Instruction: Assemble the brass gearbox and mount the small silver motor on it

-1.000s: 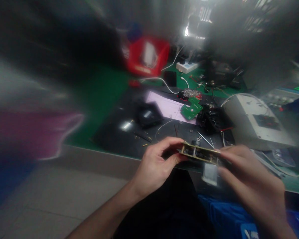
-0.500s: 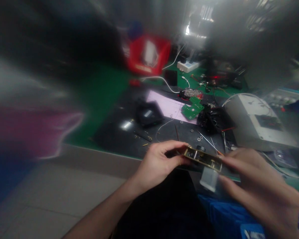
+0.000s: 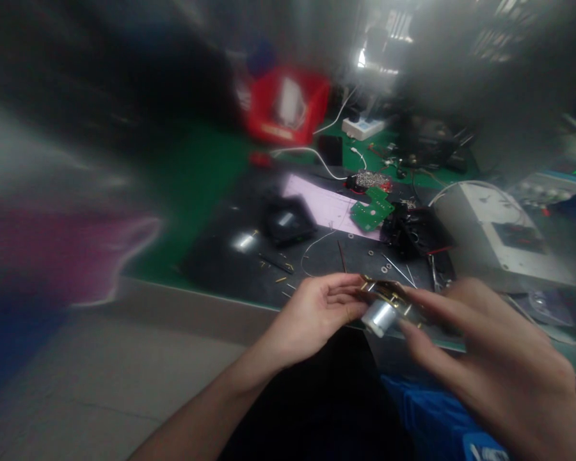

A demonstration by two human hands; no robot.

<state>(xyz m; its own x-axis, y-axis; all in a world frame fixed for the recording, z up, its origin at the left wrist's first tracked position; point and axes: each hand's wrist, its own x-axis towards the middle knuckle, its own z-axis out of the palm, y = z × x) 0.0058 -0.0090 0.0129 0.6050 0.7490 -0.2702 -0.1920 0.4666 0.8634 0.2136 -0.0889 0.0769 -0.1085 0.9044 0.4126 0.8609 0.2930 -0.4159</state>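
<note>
Between both hands, above the bench's front edge, is a brass-coloured metal assembly (image 3: 394, 294) with a silver cylinder (image 3: 380, 318), motor-like in shape, sticking out below it. My left hand (image 3: 319, 310) pinches its left end with thumb and fingers. At the other end, my right hand (image 3: 489, 346) has its fingers closed on the brass part; the hand is partly blurred. Beyond them on the dark mat (image 3: 221, 262) lie several small brass pins (image 3: 281, 279), a few rings (image 3: 384, 269) and a thin screwdriver-like rod (image 3: 398, 269).
A pink sheet (image 3: 326, 205) lies under a green circuit board (image 3: 372, 214). Black housings (image 3: 288, 221) sit left and right of it. A white-grey box (image 3: 489, 237) stands at right, a red bin (image 3: 288, 105) at the back, a power strip (image 3: 362, 127) beside it. Blue material (image 3: 427, 410) is below.
The brass assembly has turned in my hands, and the silver cylinder now points down and left, nearer my left hand. My right hand has shifted slightly left with it.
</note>
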